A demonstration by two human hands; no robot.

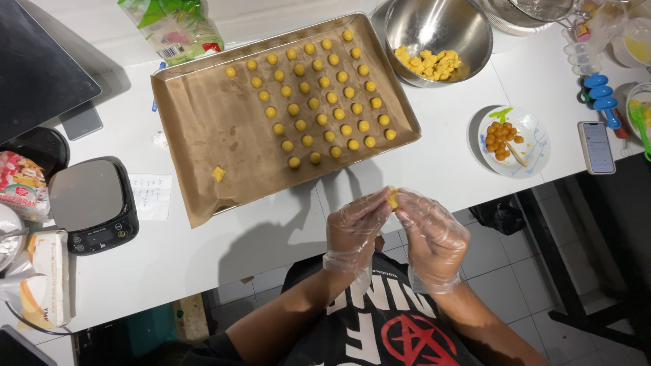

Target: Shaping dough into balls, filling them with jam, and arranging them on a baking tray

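My left hand [354, 227] and my right hand [431, 237], both in clear plastic gloves, meet in front of my chest at the table's near edge. Between their fingertips they pinch a small yellow dough piece [392, 199]. Beyond them lies a baking tray [400, 102] lined with brown paper. Several rows of small yellow dough balls [319, 102] fill its right half. One loose yellow dough bit [218, 173] lies on the paper at the left.
A steel bowl [468, 27] with yellow dough chunks stands at the back right. A white plate [536, 146] holds orange-brown filling balls and a stick. A phone [597, 147] lies at the right, a black kitchen scale [91, 203] at the left, a plastic bag [178, 28] behind the tray.
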